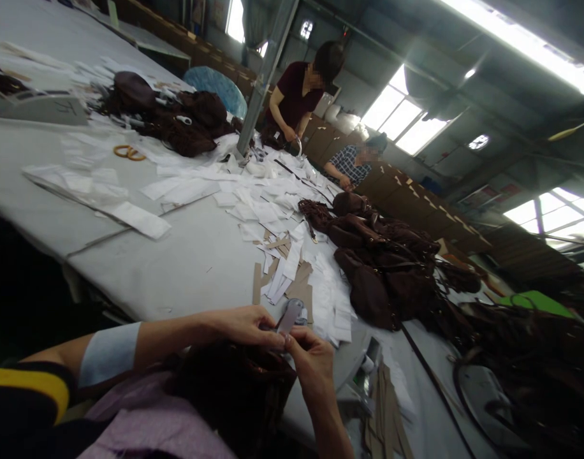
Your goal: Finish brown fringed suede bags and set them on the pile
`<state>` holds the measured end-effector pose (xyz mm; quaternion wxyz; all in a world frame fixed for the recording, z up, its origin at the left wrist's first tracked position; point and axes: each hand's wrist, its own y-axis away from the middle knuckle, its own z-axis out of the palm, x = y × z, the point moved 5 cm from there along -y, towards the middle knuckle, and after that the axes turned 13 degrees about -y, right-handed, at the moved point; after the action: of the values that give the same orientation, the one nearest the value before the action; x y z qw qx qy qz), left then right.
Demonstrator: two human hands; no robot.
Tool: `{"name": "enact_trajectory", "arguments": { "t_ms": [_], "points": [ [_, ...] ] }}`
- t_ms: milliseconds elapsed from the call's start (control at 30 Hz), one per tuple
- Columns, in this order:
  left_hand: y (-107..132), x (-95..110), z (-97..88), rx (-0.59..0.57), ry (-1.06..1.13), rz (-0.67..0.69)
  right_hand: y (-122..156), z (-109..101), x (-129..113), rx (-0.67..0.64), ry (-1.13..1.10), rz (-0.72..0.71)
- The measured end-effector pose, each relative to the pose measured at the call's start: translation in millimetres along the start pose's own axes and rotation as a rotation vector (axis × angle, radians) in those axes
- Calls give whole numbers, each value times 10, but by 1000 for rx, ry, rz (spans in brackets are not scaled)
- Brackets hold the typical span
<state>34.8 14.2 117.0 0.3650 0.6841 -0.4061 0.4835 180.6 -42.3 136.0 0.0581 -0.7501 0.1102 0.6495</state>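
Observation:
My left hand [254, 326] and my right hand [313, 360] meet low in the middle, thumbs almost touching. Between their closed fingertips is a small pale greyish strip [291, 317], its upper end sticking up; its exact kind is not plain. Just under the hands a dark brown bag [239, 382] rests against my lap, mostly in shadow. A clear roll, apparently tape [301, 313], lies right behind the strip and is partly covered by it. Tan cardboard strips [301, 284] and white paper pieces [287, 261] are scattered beyond the fingers.
Brown bags with straps [378, 280] are heaped at the right, with another pile [177, 121] at the far left. A metal post [268, 76] rises from the table [187, 268]. Two co-workers, one standing [299, 89] and one lower down [352, 164], work across it.

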Motion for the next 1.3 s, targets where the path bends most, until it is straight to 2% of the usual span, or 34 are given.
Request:
{"name": "enact_trajectory", "arguments": {
  "t_ms": [133, 267, 400, 467, 533, 667, 833, 933, 1200, 1300],
  "points": [
    [-22, -100, 42, 63, 46, -11, 12, 53, 8, -57, 16, 51],
    [-13, -136, 46, 76, -40, -13, 18, 79, 53, -114, -1, 80],
    [17, -86, 51, 49, -134, -18, -3, 42, 104, -95, -187, 171],
    [28, -68, 75, 19, -179, -20, -20, 36, 96, -142, -262, 215],
    [34, -57, 110, -20, -226, -9, -32, 48, 75, -245, -259, 263],
    [39, -32, 163, -76, -320, 26, -50, 61, 36, -407, -91, 303],
    [57, -5, 165, -97, -319, -24, -67, 35, 0, -362, 217, 235],
    [51, -3, 173, -124, -362, -65, -49, 55, -34, -396, 331, 201],
    [-2, 76, 193, -135, -535, -36, -48, 175, -221, -675, 569, 151],
    [-2, 73, 190, -111, -528, -34, -72, 242, -274, -706, 716, 71]
  ]
}}
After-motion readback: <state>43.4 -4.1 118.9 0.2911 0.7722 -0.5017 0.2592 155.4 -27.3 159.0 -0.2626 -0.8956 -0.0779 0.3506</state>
